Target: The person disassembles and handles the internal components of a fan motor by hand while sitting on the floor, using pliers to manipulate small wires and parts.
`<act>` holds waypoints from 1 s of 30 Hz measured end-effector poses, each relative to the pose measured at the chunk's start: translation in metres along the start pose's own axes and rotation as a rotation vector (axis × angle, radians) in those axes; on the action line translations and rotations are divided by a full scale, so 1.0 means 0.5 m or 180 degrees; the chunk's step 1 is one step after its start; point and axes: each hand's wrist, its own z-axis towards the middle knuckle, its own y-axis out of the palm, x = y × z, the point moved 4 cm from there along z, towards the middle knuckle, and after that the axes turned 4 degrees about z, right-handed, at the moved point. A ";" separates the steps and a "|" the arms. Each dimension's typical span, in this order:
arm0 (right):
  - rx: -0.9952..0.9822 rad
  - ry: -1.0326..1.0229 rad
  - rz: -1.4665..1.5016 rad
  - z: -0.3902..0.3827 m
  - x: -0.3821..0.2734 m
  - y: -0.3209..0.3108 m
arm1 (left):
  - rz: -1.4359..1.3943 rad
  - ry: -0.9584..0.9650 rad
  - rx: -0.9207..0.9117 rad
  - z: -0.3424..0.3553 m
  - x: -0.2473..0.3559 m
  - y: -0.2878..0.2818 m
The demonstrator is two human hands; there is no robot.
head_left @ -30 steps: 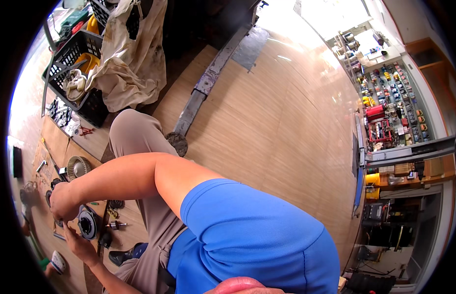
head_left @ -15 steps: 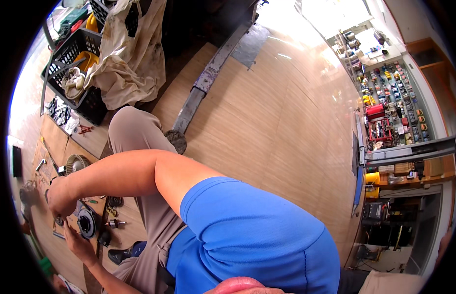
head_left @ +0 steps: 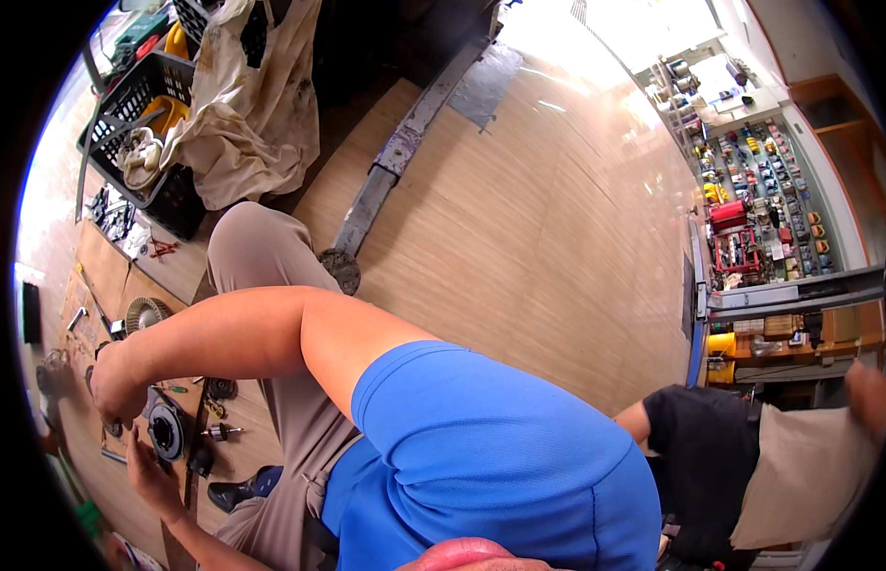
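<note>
My right hand [head_left: 118,385] reaches over the work board [head_left: 100,271] at the left, its fingers curled down. What they grip is hidden beneath them. Just below it my left hand [head_left: 153,481] has its fingers stretched upward, one fingertip close to the right hand. Beside both hands lies a dark round housing with a grey ring [head_left: 165,431]. A pale finned fan wheel [head_left: 148,312] stands beyond my right forearm. To the right of the housing are a small motor rotor with a shaft [head_left: 220,431] and a dark coiled part [head_left: 221,388].
A black plastic crate [head_left: 167,195] with stained cloth [head_left: 248,124] over it stands at the far left. A grey metal beam [head_left: 405,143] crosses the floor beyond my knee. Shelves of small parts [head_left: 757,190] line the right. Another person [head_left: 738,466] is at the lower right.
Another person has come into view at the lower right, hiding part of the shelves. My left fingertip has shifted slightly right; my right hand stays nearly in place.
</note>
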 end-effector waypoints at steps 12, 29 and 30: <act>-0.0061 -0.0109 0.0118 0.000 0.008 -0.007 | -0.0011 0.0346 -0.0084 0.008 0.038 -0.014; -0.0209 -0.0114 0.0440 0.013 -0.019 0.040 | -0.2083 -0.1712 0.0010 -0.018 -0.016 0.022; -0.0284 -0.0133 0.0464 0.015 -0.012 0.044 | -0.1890 -0.1544 0.0027 -0.013 -0.012 0.019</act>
